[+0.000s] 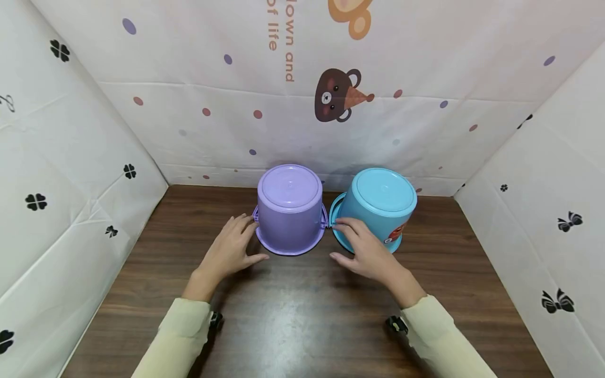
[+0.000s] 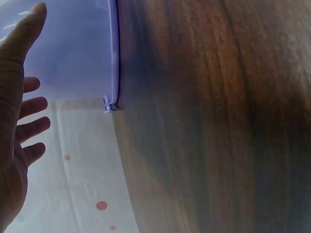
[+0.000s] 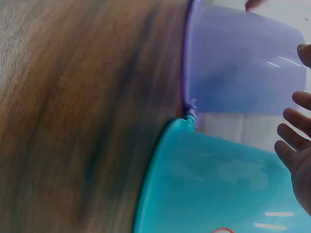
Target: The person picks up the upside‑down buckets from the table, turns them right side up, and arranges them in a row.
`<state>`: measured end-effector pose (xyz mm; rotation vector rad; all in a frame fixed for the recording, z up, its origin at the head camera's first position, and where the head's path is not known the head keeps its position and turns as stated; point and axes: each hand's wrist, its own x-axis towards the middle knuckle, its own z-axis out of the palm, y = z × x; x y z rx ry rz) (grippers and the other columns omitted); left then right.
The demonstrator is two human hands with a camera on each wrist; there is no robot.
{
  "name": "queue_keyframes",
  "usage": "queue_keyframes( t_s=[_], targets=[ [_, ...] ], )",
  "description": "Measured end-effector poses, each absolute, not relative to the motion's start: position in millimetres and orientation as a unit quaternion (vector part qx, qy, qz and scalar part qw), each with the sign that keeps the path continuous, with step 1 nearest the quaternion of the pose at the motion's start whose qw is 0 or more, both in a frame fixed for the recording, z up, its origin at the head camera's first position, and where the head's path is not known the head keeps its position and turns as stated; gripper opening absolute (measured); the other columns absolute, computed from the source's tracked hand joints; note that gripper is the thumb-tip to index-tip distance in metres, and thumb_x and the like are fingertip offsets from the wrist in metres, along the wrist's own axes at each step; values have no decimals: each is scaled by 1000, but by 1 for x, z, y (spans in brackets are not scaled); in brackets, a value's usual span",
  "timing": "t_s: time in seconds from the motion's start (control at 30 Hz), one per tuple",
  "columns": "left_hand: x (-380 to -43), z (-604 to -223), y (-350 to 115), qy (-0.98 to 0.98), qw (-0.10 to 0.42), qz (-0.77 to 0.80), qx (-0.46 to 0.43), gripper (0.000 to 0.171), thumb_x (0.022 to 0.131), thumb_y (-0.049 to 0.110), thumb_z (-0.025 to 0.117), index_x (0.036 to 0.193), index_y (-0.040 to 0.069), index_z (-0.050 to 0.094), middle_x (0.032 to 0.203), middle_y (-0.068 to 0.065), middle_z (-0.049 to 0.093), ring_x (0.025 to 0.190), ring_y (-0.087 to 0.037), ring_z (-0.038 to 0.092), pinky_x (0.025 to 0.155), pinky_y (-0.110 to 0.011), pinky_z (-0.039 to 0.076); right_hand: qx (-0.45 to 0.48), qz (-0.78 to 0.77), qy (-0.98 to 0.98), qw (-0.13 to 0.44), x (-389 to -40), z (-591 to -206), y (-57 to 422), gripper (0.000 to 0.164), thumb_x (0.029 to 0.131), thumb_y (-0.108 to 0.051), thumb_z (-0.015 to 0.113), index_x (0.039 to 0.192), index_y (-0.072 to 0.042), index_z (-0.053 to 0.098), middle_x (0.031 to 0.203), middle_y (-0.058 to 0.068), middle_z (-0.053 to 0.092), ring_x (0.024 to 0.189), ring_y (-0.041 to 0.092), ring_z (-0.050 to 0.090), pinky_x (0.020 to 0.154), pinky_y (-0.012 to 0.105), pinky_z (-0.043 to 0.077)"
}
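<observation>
Two pale yellow sleeves [image 1: 181,333] reach in over the brown wood-grain bench [image 1: 293,325], a dark band [image 1: 396,324] at the right wrist. Past them are the hands, both open and gripping nothing. The left hand [image 1: 229,247] has its thumb spread from its fingers, which are close to the left side of the purple bucket [image 1: 290,220]; whether they touch it, I cannot tell. The right hand [image 1: 366,251] is in front of the left part of the blue bucket [image 1: 378,207], thumb likewise apart. Both buckets stand upside down on the bench, side by side, bases up, close together at their facing edges. Behind them rises a white cloth [image 1: 227,136] printed with coloured dots and a brown bear [image 1: 333,94].
</observation>
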<state>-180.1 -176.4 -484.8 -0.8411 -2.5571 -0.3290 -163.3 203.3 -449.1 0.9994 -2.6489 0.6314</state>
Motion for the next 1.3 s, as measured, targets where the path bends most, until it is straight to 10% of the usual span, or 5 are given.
queue_keyframes(
  t_s=[0.63,1.3],
  targets=[
    [-200,-510,-186,-911,208,-134,-330,73,59,45,98,108,-1,71,118,-23,69,120,-48,63,103,-64,50,330,191,-922,68,-193,-490,174,42,92,-26,80,123,-1,68,136,18,59,130,33,56,109,49,50],
    [-217,-514,-179,-923,133,-129,-338,43,73,27,94,101,0,78,116,-21,72,124,-44,63,111,-54,48,369,103,-917,108,-212,-513,164,25,88,-13,82,106,0,71,113,17,67,110,33,65,99,45,54]
  ],
)
